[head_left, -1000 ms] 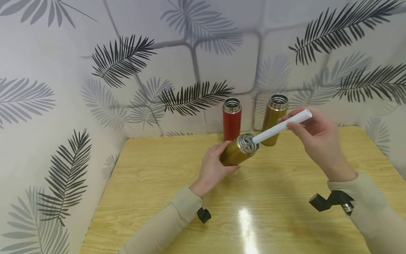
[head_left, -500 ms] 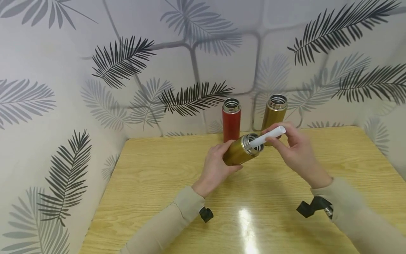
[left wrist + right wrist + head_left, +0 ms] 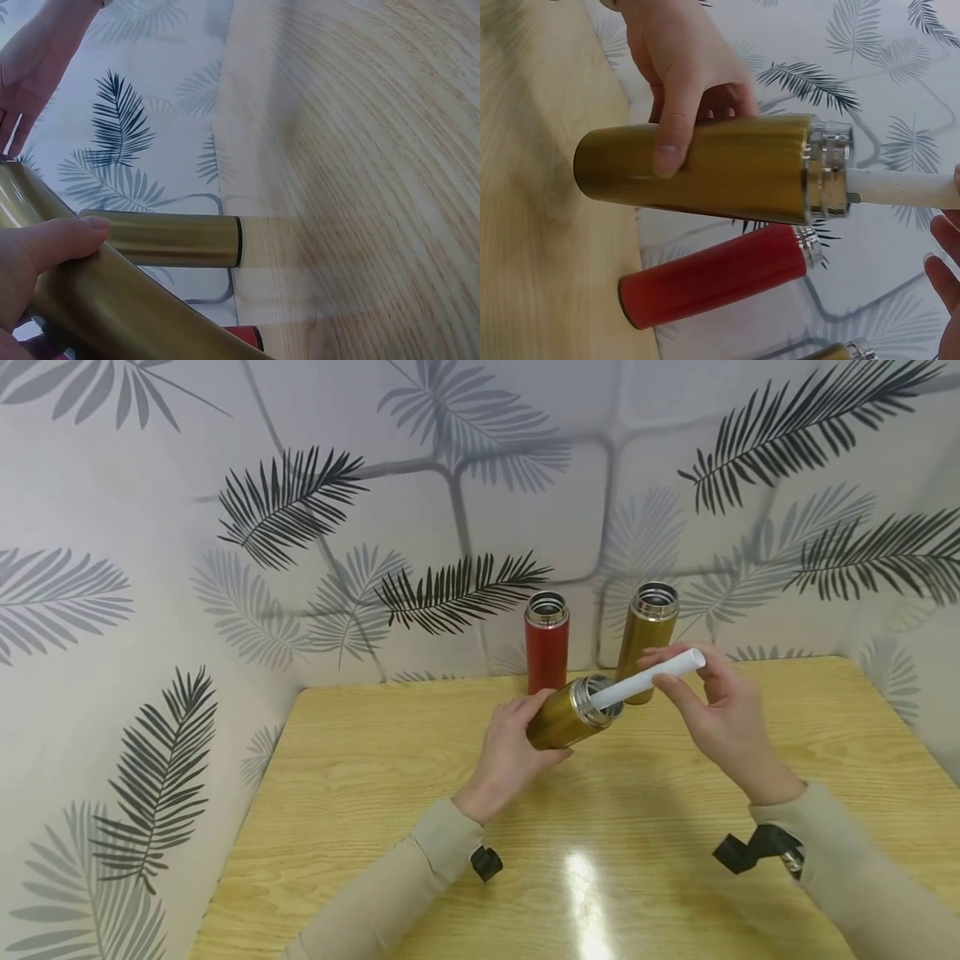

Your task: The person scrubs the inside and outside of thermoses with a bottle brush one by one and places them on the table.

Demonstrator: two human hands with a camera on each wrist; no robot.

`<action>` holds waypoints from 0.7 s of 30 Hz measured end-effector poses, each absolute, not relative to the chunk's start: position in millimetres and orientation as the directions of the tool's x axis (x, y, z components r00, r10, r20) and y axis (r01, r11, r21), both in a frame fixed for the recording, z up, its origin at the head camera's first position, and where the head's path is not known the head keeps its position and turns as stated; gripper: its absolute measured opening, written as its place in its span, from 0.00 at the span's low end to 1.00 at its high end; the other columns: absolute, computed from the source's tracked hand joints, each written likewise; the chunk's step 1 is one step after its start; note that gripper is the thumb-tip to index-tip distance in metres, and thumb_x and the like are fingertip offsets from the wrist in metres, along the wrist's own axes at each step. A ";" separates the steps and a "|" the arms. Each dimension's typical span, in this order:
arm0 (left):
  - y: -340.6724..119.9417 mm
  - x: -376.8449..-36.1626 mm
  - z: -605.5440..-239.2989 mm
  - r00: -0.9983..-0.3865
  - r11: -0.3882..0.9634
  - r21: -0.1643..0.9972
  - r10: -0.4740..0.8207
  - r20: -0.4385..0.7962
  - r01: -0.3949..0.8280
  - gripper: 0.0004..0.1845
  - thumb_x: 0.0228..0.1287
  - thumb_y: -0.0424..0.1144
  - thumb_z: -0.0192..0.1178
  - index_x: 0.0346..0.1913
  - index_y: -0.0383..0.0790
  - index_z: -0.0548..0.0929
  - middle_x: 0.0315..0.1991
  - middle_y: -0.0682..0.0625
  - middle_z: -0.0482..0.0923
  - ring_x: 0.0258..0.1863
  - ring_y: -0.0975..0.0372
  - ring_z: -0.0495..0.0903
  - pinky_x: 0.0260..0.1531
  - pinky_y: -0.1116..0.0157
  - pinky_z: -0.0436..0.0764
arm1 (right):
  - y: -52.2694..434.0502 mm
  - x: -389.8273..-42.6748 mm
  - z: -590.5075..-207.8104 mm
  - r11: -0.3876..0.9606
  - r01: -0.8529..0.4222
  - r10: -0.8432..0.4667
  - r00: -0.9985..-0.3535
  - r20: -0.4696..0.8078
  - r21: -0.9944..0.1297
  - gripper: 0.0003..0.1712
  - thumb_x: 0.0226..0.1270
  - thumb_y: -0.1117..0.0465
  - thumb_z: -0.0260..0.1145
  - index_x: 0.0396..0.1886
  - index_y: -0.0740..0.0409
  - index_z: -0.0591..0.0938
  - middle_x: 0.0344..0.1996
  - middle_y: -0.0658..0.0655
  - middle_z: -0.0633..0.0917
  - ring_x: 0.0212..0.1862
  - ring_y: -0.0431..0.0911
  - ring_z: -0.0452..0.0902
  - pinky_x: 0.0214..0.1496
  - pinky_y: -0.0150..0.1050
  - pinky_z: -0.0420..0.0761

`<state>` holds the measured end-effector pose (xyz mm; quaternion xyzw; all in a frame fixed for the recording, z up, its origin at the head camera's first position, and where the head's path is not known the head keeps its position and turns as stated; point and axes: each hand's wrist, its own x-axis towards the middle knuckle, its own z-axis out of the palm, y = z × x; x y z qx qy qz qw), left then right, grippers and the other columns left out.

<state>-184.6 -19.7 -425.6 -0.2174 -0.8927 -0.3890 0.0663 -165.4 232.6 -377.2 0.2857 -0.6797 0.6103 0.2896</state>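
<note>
My left hand grips a gold flask tilted above the table, its open steel mouth turned to the right. In the right wrist view the same gold flask lies crosswise with the left hand's fingers wrapped over it. My right hand pinches a white rod whose lower end sits inside the flask's mouth; the white rod shows again there. In the left wrist view my left hand lies on the gold flask.
A red flask and a second gold flask stand open at the back of the wooden table, close behind my hands. Leaf-patterned walls close the back and left sides.
The white rod went deeper into the flask half a second ago and has since come partway back out, with my right hand moving up and to the right.
</note>
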 end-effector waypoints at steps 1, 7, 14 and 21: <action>-19.8 -185.2 -425.6 -0.898 0.605 0.666 0.335 0.285 0.437 0.42 0.51 0.40 0.83 0.71 0.46 0.77 0.62 0.44 0.81 0.57 0.50 0.75 0.59 0.51 0.77 | 234.6 -165.2 -376.1 0.085 -0.742 -0.024 -0.668 0.744 -0.664 0.16 0.64 0.86 0.63 0.51 0.83 0.76 0.47 0.55 0.90 0.56 0.46 0.84 0.59 0.34 0.79; -20.8 -185.7 -425.4 -0.900 0.619 0.656 0.339 0.274 0.432 0.42 0.51 0.40 0.83 0.71 0.45 0.77 0.62 0.44 0.81 0.56 0.50 0.75 0.58 0.52 0.77 | 242.3 -165.5 -372.2 0.091 -0.748 0.027 -0.658 0.753 -0.657 0.13 0.67 0.82 0.65 0.49 0.85 0.75 0.46 0.54 0.90 0.53 0.45 0.85 0.55 0.33 0.79; -21.0 -184.8 -426.0 -0.897 0.636 0.634 0.348 0.273 0.440 0.41 0.51 0.42 0.83 0.70 0.46 0.77 0.60 0.44 0.82 0.53 0.52 0.75 0.55 0.54 0.77 | 240.2 -169.7 -383.8 0.114 -0.745 0.006 -0.661 0.751 -0.657 0.13 0.65 0.83 0.65 0.49 0.83 0.76 0.45 0.54 0.90 0.52 0.45 0.84 0.53 0.32 0.79; -17.3 -183.7 -424.9 -0.890 0.629 0.632 0.363 0.278 0.454 0.42 0.52 0.42 0.83 0.71 0.47 0.77 0.62 0.44 0.81 0.54 0.51 0.75 0.56 0.53 0.77 | 231.0 -169.4 -399.3 0.206 -0.727 -0.043 -0.675 0.736 -0.655 0.20 0.59 0.88 0.65 0.51 0.78 0.77 0.49 0.58 0.89 0.55 0.47 0.82 0.53 0.30 0.79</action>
